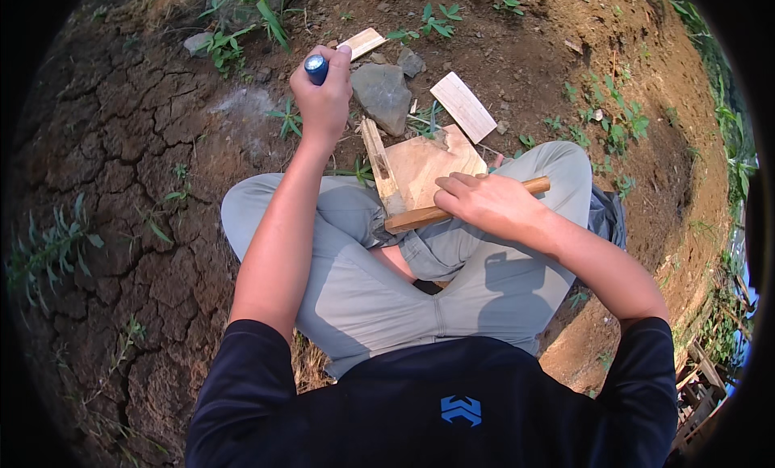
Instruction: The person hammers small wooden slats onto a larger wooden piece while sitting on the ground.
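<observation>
Sitting cross-legged on cracked dirt, the person's left hand [324, 96] is raised, fist wrapped around a blue-handled tool [316, 67]. The right hand [484, 203] clasps a wooden stick [462, 207] against the board [424, 171] on their knee. Work looks midway; 2 offcuts lie beyond.

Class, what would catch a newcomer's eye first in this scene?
At centre, a person sits cross-legged on cracked earth, the right hand pressing a wooden stick against a square board on the lap. The left hand is raised, gripping a blue-capped handle. Beyond lie a grey stone and wood offcuts.
</observation>
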{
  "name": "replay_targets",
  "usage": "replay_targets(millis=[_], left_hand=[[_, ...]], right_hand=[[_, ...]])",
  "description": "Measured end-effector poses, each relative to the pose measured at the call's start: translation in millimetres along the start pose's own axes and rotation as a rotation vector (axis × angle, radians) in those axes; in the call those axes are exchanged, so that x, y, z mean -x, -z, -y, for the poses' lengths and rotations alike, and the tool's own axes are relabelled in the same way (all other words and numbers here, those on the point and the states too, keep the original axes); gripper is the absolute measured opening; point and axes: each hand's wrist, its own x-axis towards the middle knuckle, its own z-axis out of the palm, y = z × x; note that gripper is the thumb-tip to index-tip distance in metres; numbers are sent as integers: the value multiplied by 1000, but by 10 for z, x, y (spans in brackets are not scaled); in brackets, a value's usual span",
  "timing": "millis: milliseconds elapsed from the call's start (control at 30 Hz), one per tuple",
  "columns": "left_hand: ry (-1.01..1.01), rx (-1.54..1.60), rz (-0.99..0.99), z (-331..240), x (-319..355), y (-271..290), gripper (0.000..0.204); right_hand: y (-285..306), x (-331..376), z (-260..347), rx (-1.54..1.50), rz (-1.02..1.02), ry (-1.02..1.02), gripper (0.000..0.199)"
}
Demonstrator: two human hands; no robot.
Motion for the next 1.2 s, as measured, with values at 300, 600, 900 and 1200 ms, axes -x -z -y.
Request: replay_targets(millis=[300, 600, 900, 1200], left_hand=[[14, 132, 0, -134, -27, -13, 31], [59, 151, 187, -105, 192, -190, 30], [71, 129, 294, -54, 208, -206, 31], [69, 136, 347, -44, 275, -214, 31]], right_hand=[[452, 183, -157, -617, 22, -457, 34], [345, 478, 47, -854, -522, -933, 24], [304, 629, 292, -1114, -618, -1055, 27], [377, 634, 373, -1292, -530, -1126, 33]])
